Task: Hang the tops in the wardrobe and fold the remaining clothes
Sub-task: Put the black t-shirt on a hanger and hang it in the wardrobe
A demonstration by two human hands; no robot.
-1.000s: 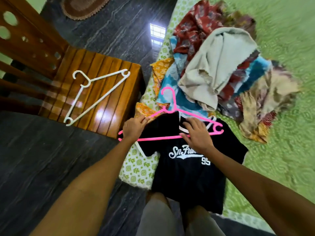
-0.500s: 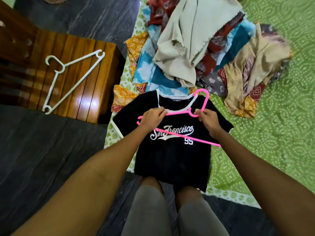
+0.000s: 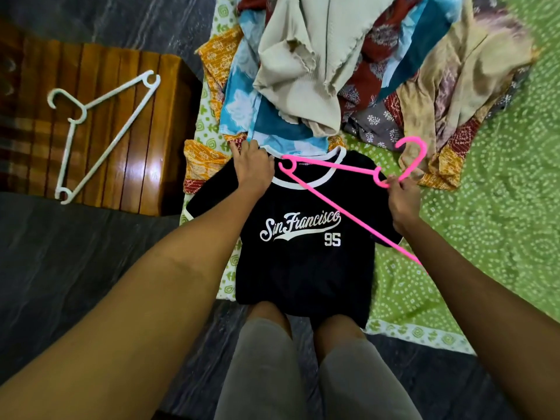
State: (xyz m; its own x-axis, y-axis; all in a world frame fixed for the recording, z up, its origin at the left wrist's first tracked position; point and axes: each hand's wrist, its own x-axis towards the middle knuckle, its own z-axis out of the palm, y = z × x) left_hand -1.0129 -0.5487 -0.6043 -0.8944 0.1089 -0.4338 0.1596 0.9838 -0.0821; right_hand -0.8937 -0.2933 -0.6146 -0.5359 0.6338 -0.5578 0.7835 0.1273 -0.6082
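You can count two hangers: one pink hanger (image 3: 342,189) and one white hanger (image 3: 100,131). You have one black T-shirt (image 3: 303,262) with white writing. You see two hands, one left hand (image 3: 253,168) and one right hand (image 3: 403,201). There is one wooden chair (image 3: 127,131) and one green bedsheet (image 3: 485,237). The pile of clothes (image 3: 348,71) is all jumbled, so you can't count it well; maybe six or seven pieces.

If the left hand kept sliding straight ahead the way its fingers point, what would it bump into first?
Probably the orange cloth at the near edge of the clothes pile. The left hand grips the black shirt at its collar, fingertips almost touching that cloth, though depth is hard to judge.
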